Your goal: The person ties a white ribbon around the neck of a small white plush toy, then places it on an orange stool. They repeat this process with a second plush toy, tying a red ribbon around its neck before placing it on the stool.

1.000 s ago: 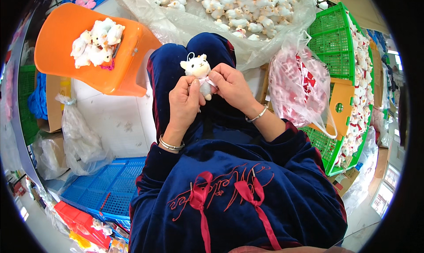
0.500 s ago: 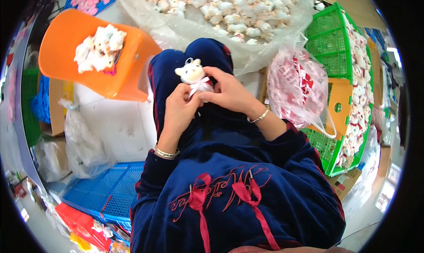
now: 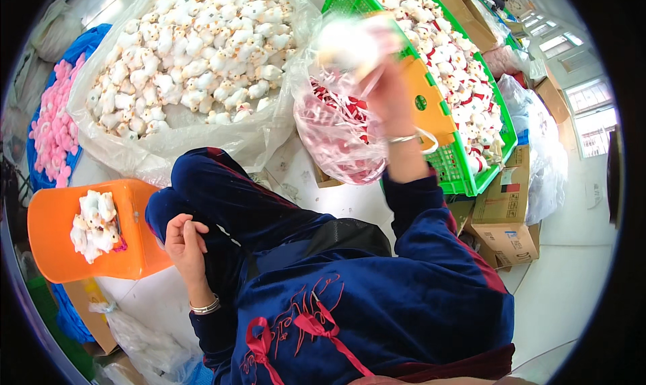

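Observation:
Reaching out to the right, my right hand is smeared by motion. A white plush toy, also blurred, is held at its fingertips above the clear bag of red and pale pink ribbons and beside the green crate. That crate is filled with white plush toys with red ribbons. My left hand hovers by my knee, its fingers curled in with no object visible in them. Close to it stands an orange plastic stool bearing a small cluster of white plush toys.
A large clear plastic sack spreads in front, heaped with white plush toys. Pink plush pieces lie on blue sheeting at the far left. Cardboard boxes stand right of the crate, and an orange panel sits at its near side.
My right hand has carried the plush toy from my lap up and right toward the crate. My left hand has let go and moved left. The view has swung to the right.

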Demonstrator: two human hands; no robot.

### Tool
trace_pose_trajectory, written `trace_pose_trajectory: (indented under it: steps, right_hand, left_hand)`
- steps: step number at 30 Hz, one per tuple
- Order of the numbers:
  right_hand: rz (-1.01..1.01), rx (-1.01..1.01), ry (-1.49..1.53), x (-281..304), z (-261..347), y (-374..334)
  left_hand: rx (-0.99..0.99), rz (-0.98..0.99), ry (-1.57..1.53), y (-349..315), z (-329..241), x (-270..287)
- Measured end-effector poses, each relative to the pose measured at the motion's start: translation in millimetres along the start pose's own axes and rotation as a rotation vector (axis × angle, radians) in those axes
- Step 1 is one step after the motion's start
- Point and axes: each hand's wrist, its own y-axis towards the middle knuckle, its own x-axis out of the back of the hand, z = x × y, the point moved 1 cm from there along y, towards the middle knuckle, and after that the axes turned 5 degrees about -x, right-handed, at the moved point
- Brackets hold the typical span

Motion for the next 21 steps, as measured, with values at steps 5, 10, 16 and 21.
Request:
trace_pose_trajectory:
  steps: [5, 10, 16, 21]
  right_hand:
    - [-0.286, -0.202, -0.452, 113, 36, -2]
    - [-0.165, -0.398, -1.293, 175, -67, 9]
    - [-0.156, -0.131, -1.722, 258, -130, 38]
    - [-0.214, -0.21, -1.602, 266, -125, 31]
  left_hand:
    - [0.009, -0.027, 0.039, 4, 12, 17]
    - [0.009, -0.13, 0.138, 4, 7, 49]
    - [0.141, -0.27, 0.199, 13, -8, 98]
    - [0.108, -0.458, 0.432, 19, 3, 185]
